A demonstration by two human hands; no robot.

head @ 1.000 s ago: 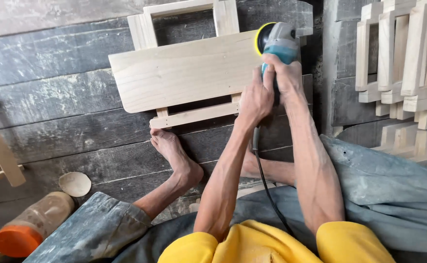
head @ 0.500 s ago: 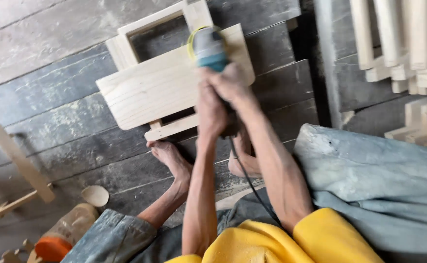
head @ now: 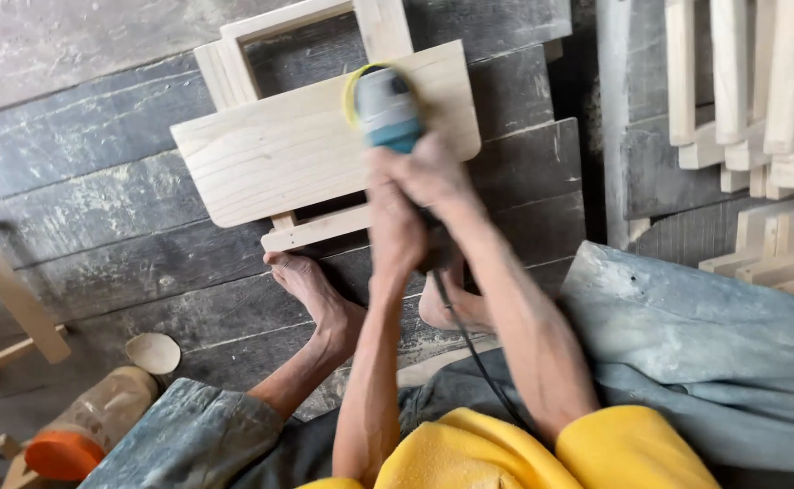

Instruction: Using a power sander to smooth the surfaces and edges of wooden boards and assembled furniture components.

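Both hands, left hand (head: 395, 231) and right hand (head: 428, 174), are clamped together on the teal sander (head: 386, 110), pressing its pad flat on the pale wooden panel (head: 297, 149) at twelve o'clock, which a bare foot (head: 311, 290) braces on the dark plank floor (head: 98, 208).

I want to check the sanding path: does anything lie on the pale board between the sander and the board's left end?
Nothing visible does. The sander, gripped by the left hand and the right hand, sits on the board, whose surface is bare to its left end.
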